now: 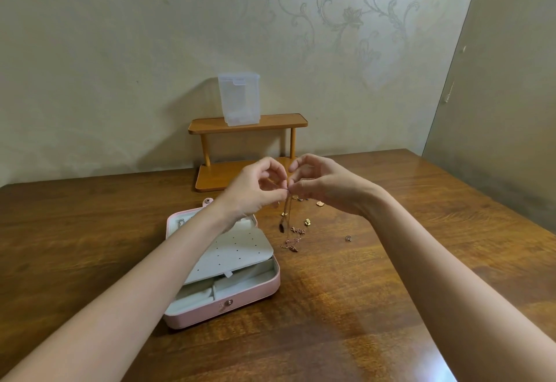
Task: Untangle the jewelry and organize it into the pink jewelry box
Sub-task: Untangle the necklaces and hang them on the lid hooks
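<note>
In the head view, both hands were raised above the middle of the wooden tabletop [361,291], fingertips meeting. The left hand [255,189] pinched the top of a tangle of thin chains [287,216] between thumb and curled fingers; the right hand [319,184] pinched the same tangle just beside it, its fingers likewise curled. The chains hung down from the pinch point, with a dark pendant [280,227] dangling at the left of the strands and a rose-coloured cluster [293,238] of chain at the lower end, at or near the tabletop; contact could not be confirmed. Several small gold-coloured pieces [307,221] lay loose on the tabletop to the right of the hanging chains, one silver-toned piece [348,238] lying further right and apart from the rest. The pink jewelry box [222,267] sat open on the tabletop, near and to the left of the chains, partly under the left forearm. Its pale perforated panel [237,253] was tilted up over the lower compartments, and a chain [181,222] was visible in the far left part of the box. Against the far wall stood a small two-tier wooden shelf [248,147], with a clear plastic container [239,99] on its upper tier.
</note>
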Tool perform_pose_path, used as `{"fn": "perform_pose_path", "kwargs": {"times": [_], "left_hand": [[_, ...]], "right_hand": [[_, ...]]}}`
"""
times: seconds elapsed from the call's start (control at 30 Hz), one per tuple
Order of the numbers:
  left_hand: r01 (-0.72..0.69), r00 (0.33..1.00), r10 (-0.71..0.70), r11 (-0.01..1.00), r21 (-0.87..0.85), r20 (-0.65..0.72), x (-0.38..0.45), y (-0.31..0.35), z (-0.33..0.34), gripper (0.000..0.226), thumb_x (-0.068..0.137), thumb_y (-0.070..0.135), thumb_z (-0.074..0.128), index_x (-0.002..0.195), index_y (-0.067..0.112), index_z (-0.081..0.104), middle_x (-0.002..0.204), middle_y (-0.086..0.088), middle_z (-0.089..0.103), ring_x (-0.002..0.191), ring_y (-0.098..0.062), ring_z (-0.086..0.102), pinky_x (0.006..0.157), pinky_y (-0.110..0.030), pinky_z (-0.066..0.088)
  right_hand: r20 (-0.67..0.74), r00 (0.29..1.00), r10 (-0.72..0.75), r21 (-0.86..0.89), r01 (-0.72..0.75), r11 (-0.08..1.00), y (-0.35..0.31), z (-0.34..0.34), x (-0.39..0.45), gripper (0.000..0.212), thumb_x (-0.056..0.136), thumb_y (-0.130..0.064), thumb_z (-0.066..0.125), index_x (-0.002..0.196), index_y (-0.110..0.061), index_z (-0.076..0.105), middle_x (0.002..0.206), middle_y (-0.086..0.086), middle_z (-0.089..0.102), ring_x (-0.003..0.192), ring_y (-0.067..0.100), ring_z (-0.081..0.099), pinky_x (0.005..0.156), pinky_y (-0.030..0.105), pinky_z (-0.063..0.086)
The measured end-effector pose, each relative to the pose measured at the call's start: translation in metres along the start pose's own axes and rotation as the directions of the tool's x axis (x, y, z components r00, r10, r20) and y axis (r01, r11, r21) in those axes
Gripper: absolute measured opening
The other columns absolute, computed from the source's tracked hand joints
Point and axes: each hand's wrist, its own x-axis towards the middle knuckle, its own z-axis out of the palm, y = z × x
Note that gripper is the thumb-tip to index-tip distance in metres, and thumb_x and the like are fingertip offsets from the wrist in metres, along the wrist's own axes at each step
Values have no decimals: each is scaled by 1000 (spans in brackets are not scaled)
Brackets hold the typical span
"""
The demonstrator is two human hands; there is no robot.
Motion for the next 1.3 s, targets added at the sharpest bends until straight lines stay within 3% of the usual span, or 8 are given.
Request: {"fn": "perform_pose_path", "kwargs": {"times": [0.2,0.3,0.43,0.53,0.6,0.7,0.97,1.3], "left_hand": [[183,977,-210,914,-361,-36,-2,-3,6,9,86,0,60,89,9,59,77,-2,64,72,-9,60,60,-17,53],[207,969,-246,875,-438,-34,-2,-2,8,10,86,0,60,87,10,59,71,3,64,68,-6,60,56,-15,51],[149,974,-195,936,-319,-119,0,-4,11,12,85,3,63,90,12,57,78,0,64,74,-10,59,63,-21,50],[-10,979,5,1000,-22,-203,0,-6,13,18,80,2,66,86,14,55,78,1,60,70,-6,55,64,-21,49],[-166,964,217,943,290,-155,0,-6,14,21,77,0,67,85,15,55,73,7,57,64,-2,52,62,-17,47],[-277,928,362,835,475,-94,0,-8,15,18,77,1,67,88,13,61,75,9,56,66,-4,53,62,-17,47],[-171,946,229,954,248,-230,-5,-9,11,8,80,10,72,83,17,70,75,13,65,70,5,62,65,-8,48],[-137,952,203,953,272,-231,-2,-10,10,6,84,11,68,81,14,63,74,11,61,68,5,57,63,-7,45]], "right_hand": [[6,1000,-10,-18,10,1000,-1,2,0,21,88,3,57,102,-10,48,87,14,59,78,20,56,71,29,46],[2,1000,-26,-20,26,999,0,1,-1,22,88,3,57,102,-10,47,84,14,59,75,19,55,68,27,44],[-12,999,-40,-14,40,999,1,3,0,21,88,4,57,101,-10,46,80,9,59,70,14,55,65,25,44],[-34,999,-39,0,39,999,3,5,0,22,88,6,56,102,-8,46,80,9,59,67,12,55,63,23,44],[-34,999,-25,24,26,999,7,5,-1,22,89,7,55,104,-7,45,79,9,59,66,12,56,64,24,44],[-45,999,-26,81,29,996,11,6,-2,24,88,8,54,105,-6,44,81,13,58,70,16,55,69,28,43],[-94,994,-64,290,89,953,13,3,-4,23,87,6,56,102,-8,46,73,6,63,64,12,59,68,26,47],[-187,976,-108,198,145,969,14,1,-4,21,85,2,62,101,-10,53,71,-1,66,69,9,61,68,25,46]]}}
